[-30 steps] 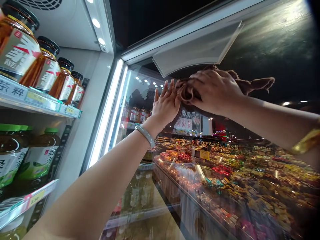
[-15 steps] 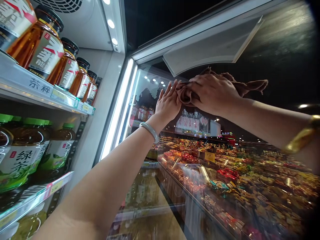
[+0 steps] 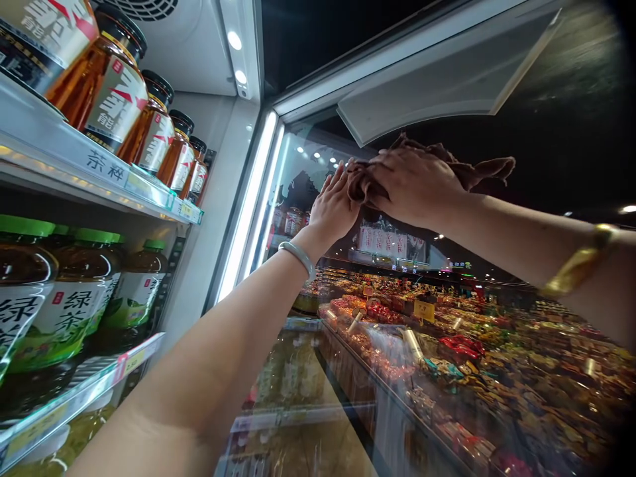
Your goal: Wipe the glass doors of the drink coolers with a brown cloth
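My right hand point(image 3: 415, 179) presses a bunched brown cloth point(image 3: 362, 182) against the glass door point(image 3: 308, 331); folds of it stick out past the knuckles and on the right. A gold bracelet circles that forearm. Just left of the cloth, my left hand point(image 3: 335, 204) lies flat on the glass with its fingers stretched out and pointing up. Its fingertips come close to the cloth's edge or touch it. A pale bangle point(image 3: 298, 258) is on the left wrist. The right fingertips are partly hidden in the cloth folds.
At left, a lit cooler shelf point(image 3: 99, 169) carries amber bottles point(image 3: 119, 99) with black caps. Green-capped tea bottles point(image 3: 72, 298) stand on the shelf below. A bright light strip point(image 3: 248, 205) runs along the door side. Through the glass shows a display of packaged goods point(image 3: 462, 344).
The shelves and door frame have shifted a little right in view. The right hand and cloth have slid slightly left against the door. The left hand stays flat on the glass.
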`<state>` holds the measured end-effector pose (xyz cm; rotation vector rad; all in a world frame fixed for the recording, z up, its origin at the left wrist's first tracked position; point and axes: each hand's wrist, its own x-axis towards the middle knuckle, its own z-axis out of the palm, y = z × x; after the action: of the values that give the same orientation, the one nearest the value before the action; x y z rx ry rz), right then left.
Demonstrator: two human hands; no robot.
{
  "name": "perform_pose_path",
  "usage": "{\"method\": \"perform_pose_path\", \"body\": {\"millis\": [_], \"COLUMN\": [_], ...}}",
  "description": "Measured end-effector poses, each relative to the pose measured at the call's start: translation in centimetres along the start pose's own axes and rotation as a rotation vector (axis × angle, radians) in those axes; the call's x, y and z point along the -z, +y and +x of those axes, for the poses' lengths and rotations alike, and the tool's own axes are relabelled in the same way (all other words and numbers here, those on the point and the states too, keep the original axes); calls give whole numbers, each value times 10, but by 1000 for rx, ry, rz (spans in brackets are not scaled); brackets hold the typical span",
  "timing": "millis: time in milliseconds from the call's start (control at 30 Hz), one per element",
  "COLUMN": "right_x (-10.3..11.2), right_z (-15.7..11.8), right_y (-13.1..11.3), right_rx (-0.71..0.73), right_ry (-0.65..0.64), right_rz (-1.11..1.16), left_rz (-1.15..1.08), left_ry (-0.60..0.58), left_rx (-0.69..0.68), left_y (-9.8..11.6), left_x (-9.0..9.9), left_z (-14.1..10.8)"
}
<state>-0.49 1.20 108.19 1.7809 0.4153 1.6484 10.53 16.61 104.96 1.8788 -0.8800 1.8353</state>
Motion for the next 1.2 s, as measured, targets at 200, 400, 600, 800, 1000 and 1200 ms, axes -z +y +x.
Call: {"method": "perform_pose_path", "body": {"millis": [200, 400, 600, 800, 1000, 1200], "right_x": [16, 29, 15, 17, 9, 7], "right_z": [-14, 3, 24, 1, -19, 9], "right_y": [39, 55, 40, 5, -35, -22], "right_rx": [293, 610, 433, -62, 133, -80], "right_ry": [-190, -188, -158, 3, -26, -7], "right_rz": [-17, 24, 26, -133, -120, -101], "left_rz": [-17, -71, -29, -65, -91, -103], "left_ry": [-21, -37, 19, 80, 84, 34], "left_rx": [-25, -80, -96, 62, -7, -59], "left_y": [-9, -20, -25, -28, -40, -52], "left_x": [4, 4, -1, -7, -14, -9], "left_z": [-5, -3, -4, -8, -6, -8]}}
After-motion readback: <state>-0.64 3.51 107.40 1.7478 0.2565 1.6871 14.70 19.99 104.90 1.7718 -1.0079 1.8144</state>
